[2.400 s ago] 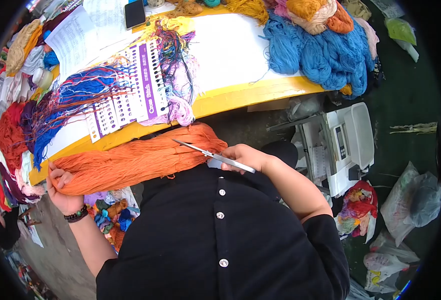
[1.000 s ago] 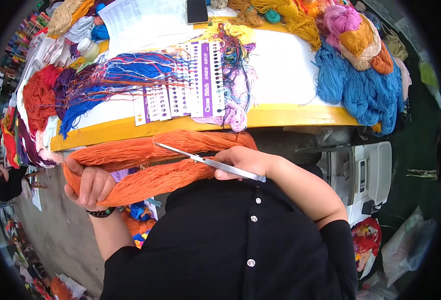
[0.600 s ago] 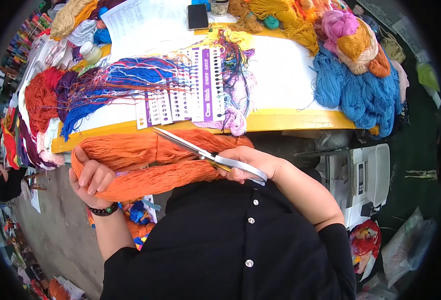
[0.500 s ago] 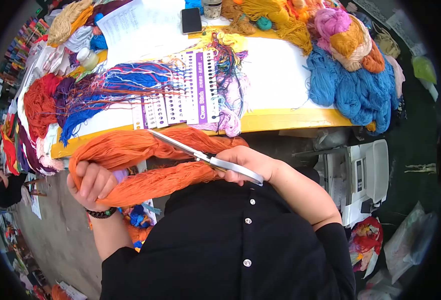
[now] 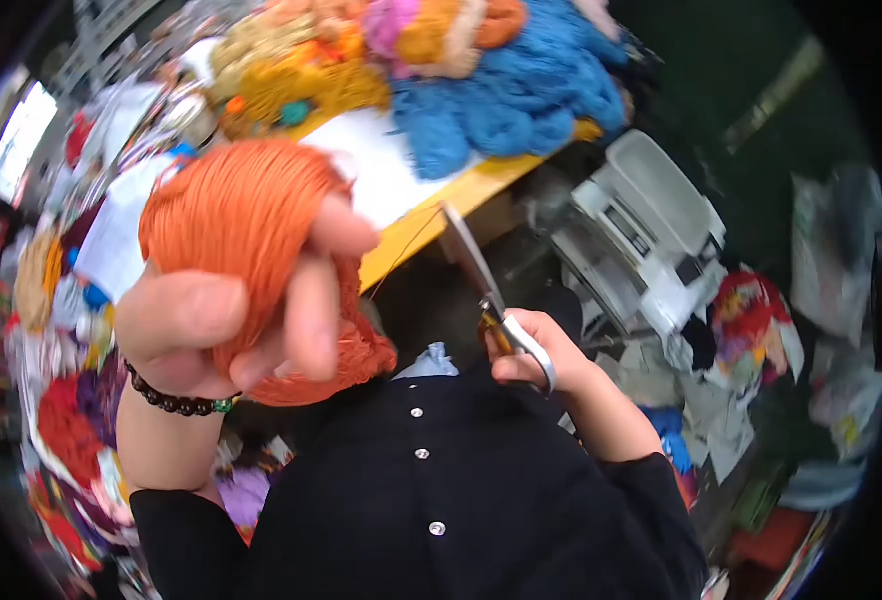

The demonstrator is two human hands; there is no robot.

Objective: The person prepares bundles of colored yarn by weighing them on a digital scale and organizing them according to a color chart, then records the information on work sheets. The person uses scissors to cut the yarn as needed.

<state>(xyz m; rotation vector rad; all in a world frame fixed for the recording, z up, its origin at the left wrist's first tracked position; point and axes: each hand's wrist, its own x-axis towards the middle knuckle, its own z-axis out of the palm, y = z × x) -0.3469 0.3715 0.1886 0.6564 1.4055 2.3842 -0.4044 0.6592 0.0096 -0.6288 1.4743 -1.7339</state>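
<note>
An orange skein of thread (image 5: 246, 205) is raised close to the camera on the left, its loops bunched together. My left hand (image 5: 251, 320) grips it, fingers wrapped through and around the strands, with a dark bead bracelet at the wrist. Lower on the right, my right hand (image 5: 541, 350) is closed on a pair of scissors (image 5: 474, 258). The scissor blades point up and a little left, apart from the skein, and look closed together. A thin loose strand (image 5: 406, 250) hangs between the skein and the blade tip.
Behind the hands runs the yellow edge of a table (image 5: 441, 215). Blue skeins (image 5: 511, 95) and mustard yarn (image 5: 311, 95) are heaped on it. A grey-white machine (image 5: 641, 225) stands to the right, with plastic bags (image 5: 836, 260) beyond. Colourful yarn piles (image 5: 71, 425) lie at left.
My left hand has lifted the orange skein up toward the camera, and the stretched loop is now bunched. The scissors have come away from the skein. The view has swung right.
</note>
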